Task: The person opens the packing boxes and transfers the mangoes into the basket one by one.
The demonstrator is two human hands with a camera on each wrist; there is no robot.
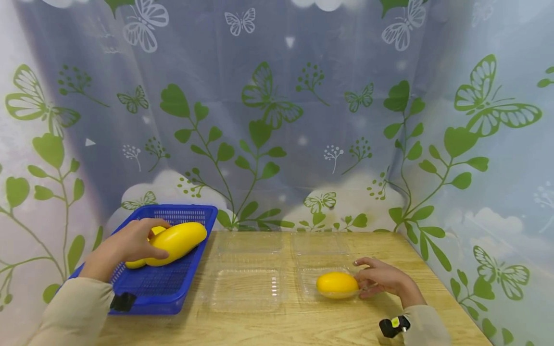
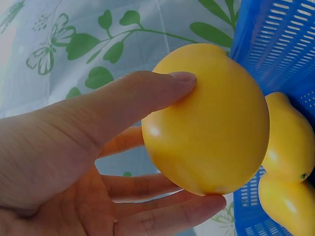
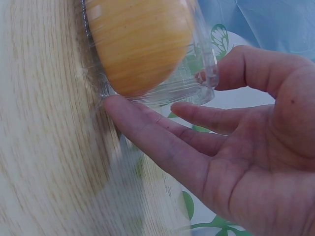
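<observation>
My left hand (image 1: 136, 242) holds a smooth yellow mango (image 2: 211, 123) over the blue basket (image 1: 170, 303), thumb on one side and fingers curled round the other. More yellow mangoes (image 2: 290, 137) lie in the basket beside it. At the right, another yellow mango (image 1: 336, 284) sits in a clear plastic box (image 1: 306, 290). My right hand (image 1: 383, 278) grips the right end of this box; one fingertip hooks at its rim and the other fingers lie along the outer wall, low by the wooden table (image 3: 44, 147).
A second clear plastic box (image 1: 244, 293) stands on the table between the basket and the box with the mango. Clear lids (image 1: 320, 244) spread behind the boxes. A patterned curtain (image 1: 277, 158) rises at the table's back edge and along both sides.
</observation>
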